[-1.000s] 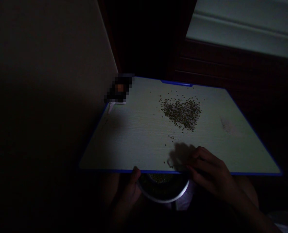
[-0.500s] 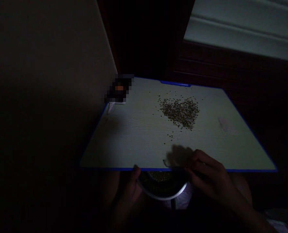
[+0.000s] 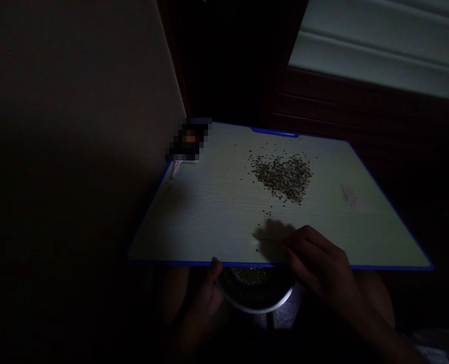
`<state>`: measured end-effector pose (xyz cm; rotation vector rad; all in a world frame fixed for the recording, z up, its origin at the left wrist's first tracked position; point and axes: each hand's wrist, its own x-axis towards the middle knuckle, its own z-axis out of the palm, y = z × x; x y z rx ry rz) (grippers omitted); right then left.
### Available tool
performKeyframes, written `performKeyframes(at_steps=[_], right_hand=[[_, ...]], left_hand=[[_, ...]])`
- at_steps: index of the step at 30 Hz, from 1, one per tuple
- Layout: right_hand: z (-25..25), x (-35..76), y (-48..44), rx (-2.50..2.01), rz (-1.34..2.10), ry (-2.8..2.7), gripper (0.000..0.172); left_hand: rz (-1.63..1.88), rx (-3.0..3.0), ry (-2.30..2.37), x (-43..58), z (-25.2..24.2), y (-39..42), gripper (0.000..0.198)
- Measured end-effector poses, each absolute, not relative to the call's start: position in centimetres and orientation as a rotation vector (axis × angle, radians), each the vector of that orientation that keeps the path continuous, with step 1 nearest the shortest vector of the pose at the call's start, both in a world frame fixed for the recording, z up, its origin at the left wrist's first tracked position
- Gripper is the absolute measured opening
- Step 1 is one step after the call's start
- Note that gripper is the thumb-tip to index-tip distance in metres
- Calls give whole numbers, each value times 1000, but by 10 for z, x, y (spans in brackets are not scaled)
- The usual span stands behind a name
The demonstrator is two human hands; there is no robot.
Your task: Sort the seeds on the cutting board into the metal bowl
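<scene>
A pale tabletop [image 3: 216, 212] with a blue rim lies in dim light. A heap of small dark grains [image 3: 283, 175] sits right of its middle, with a few strays nearer me. My right hand [image 3: 318, 260] rests on the near edge, fingers curled and fingertips on the surface beside the strays. My left hand [image 3: 205, 298] grips the rim of a round metal bowl [image 3: 256, 296] held just under the near edge. The bowl has grains in it.
A blurred dark object [image 3: 188, 140] sits at the table's far left corner. A wall [image 3: 76, 126] stands close on the left. Dark wooden furniture [image 3: 360, 116] and a pale surface [image 3: 379, 45] lie behind the table.
My right hand's fingertips have slid a little forward onto the tabletop, away from the edge. The bowl and left hand have stayed put.
</scene>
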<state>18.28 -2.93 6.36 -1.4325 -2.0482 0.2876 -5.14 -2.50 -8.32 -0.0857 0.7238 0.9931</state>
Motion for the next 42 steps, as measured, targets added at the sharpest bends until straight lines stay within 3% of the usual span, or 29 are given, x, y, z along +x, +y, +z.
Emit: performKeyframes(at_steps=[4,12,23,29,38,42], right_hand=[[66,175,-26,-1301,340,-2154,7],[61,184,-21,-1326,328,-2101,7],[57,184,-23,-1237,351,-2141,8],[64,197,-13,-1587,153,-1918,15],[52,194,11,-1829,186,-1763,27],[51,187,10,-1809,292,-1790,27]], left_hand=[[934,-126,806,-45,-74,-22,65],[1037,-82,937,-45,-67,-14,76],[951,-153,961,-40,-63,-14,71],[973,-240,1020,-37,-35,-9,63],[1044,-21,890,-48,-60,-15,59],[1011,1,702,-48,-56,-15,70]])
